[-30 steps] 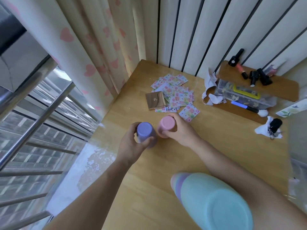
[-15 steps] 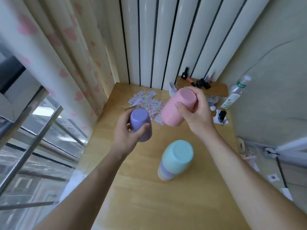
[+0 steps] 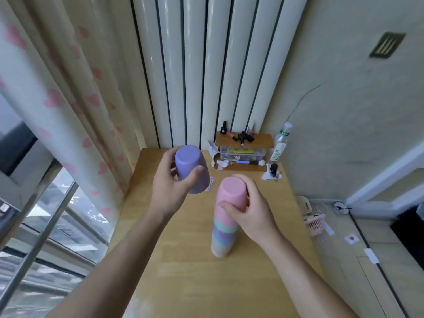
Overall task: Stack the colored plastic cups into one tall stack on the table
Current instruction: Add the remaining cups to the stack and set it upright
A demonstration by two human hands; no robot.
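Note:
A stack of upside-down pastel cups stands on the wooden table, with teal, purple and peach bands showing. A pink cup sits on top of it, bottom up, and my right hand is wrapped around that cup. My left hand holds a purple cup upside down in the air, left of the stack and above the table's far part.
At the back right of the table stands a wooden shelf with small black bottles, a clear box and crumpled paper. A plastic bottle stands by the wall. A curtain and window rails border the left edge.
My right hand has brought the pink cup down onto the top of the stack. My left hand has lifted the purple cup higher. The view has pulled back and up.

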